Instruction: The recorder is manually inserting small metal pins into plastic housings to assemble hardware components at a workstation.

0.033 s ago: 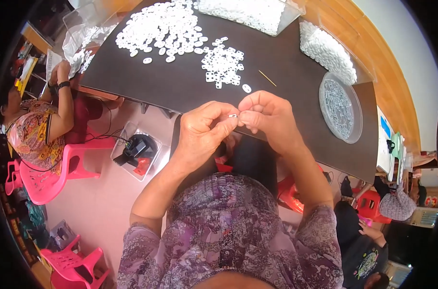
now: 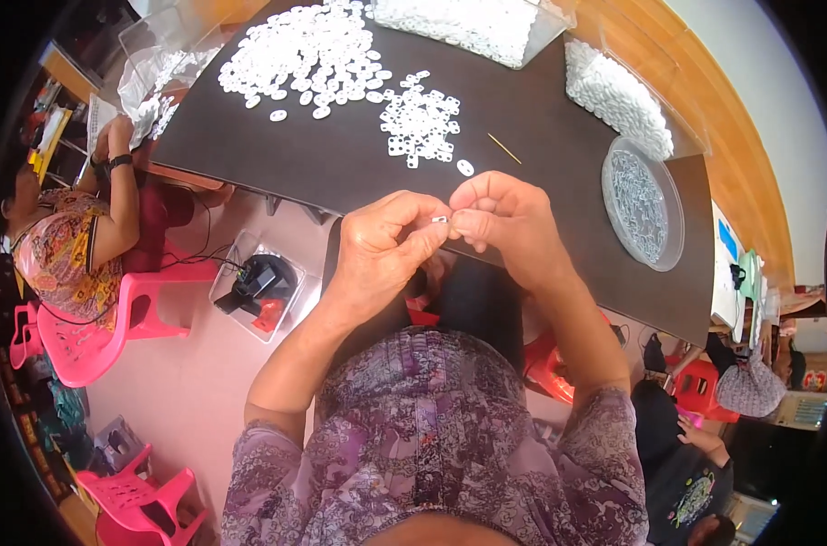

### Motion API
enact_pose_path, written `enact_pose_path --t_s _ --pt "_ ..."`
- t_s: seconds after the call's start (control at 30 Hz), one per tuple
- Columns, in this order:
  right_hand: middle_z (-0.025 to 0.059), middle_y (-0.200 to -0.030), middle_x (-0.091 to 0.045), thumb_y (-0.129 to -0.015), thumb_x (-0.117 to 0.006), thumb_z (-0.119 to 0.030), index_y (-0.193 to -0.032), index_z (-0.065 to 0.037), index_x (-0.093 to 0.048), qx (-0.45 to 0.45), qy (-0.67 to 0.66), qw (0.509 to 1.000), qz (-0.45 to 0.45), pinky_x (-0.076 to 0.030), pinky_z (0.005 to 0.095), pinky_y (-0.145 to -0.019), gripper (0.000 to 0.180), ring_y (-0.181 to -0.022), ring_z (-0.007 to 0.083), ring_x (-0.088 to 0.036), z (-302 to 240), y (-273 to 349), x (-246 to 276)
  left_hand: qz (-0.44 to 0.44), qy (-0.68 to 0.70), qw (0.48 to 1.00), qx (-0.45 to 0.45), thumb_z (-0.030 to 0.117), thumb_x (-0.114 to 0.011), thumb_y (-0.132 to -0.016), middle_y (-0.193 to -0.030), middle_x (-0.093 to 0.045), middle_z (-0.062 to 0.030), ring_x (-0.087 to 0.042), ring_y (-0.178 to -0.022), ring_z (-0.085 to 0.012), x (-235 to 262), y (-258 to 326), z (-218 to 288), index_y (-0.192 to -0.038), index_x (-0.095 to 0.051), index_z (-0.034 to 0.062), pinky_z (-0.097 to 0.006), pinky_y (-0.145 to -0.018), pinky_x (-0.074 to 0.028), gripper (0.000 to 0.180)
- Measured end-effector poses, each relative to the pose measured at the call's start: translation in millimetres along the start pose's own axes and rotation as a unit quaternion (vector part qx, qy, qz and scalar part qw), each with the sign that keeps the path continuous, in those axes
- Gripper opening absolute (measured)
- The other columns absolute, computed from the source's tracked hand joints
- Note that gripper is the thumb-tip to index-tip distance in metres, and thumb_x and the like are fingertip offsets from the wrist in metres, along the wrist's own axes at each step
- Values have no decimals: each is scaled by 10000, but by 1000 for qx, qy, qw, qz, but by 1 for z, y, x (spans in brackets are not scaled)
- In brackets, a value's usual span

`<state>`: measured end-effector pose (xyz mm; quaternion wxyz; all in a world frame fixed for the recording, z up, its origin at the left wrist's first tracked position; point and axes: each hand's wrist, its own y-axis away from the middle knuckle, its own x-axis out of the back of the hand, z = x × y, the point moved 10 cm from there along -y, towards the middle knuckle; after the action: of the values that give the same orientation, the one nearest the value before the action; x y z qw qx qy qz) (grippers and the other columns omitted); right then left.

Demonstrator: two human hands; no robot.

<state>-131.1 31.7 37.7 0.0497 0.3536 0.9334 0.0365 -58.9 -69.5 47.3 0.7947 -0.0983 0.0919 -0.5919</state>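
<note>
Both hands are meeting over the near edge of the dark worktop (image 2: 559, 136), just above the person's lap. Left hand (image 2: 386, 237): its grip is closing around a small white piece (image 2: 440, 219), thumb and fingers pinching, one end of the piece showing between the fingertips. Right hand (image 2: 511, 223): thumb and bent fingers are bunching just beside the piece's right end; the fingers are hiding whether this grip is holding anything.

Beyond the hands, a loose white oval (image 2: 465, 168) is lying alone, a thin yellow stick (image 2: 505, 148) slanting to its right and farther off. Farther left, a cluster of small squarish white pieces (image 2: 421, 126) is spreading out; a larger heap of white ovals (image 2: 295, 55) is covering the far left, its near right fringe nearly reaching the cluster.

A clear box (image 2: 548, 29) full of white pieces is standing at the far edge; a second clear box (image 2: 694, 114), also white-filled, is standing to its right. Nearer, at the right, a round clear tub (image 2: 674, 214) is holding many small metal-grey pieces. Far left, a co-worker (image 2: 76, 237) is sitting on a pink chair (image 2: 140, 300), hands together.
</note>
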Motion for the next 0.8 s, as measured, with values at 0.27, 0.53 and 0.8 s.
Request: enact_pose_path --t_s 0.27,0.53,0.8 --pt "36 -773 -624 -803 -663 -69 -918 5 -596 -23 -12 1000 14 -424 182 -549 152 -661 66 -556 7 -4 3 2 -118 993 -14 5 -603 -756 -689 -585 -53 -570 -595 -86 1 -8 1 -801 -615 -6 -237 -522 -451 48" --pt "34 -799 -626 -799 -661 -48 -916 11 -606 20 -55 997 49 -434 191 -586 143 -710 68 -567 5 -11 3 83 -81 993 -24 6 -587 -799 -696 -578 -7 -556 -616 -52 12 -6 -4 -805 -611 -10 -202 -530 -450 29" --pt "31 -822 -621 -784 -646 28 -932 19 -603 121 32 983 133 -485 210 -681 154 -736 72 -583 -16 -6 12 63 182 975 113 54 -641 -836 -814 -659 -75 -589 -666 -90 9 -4 -33 -1000 -636 -41 -184 -567 -465 189"
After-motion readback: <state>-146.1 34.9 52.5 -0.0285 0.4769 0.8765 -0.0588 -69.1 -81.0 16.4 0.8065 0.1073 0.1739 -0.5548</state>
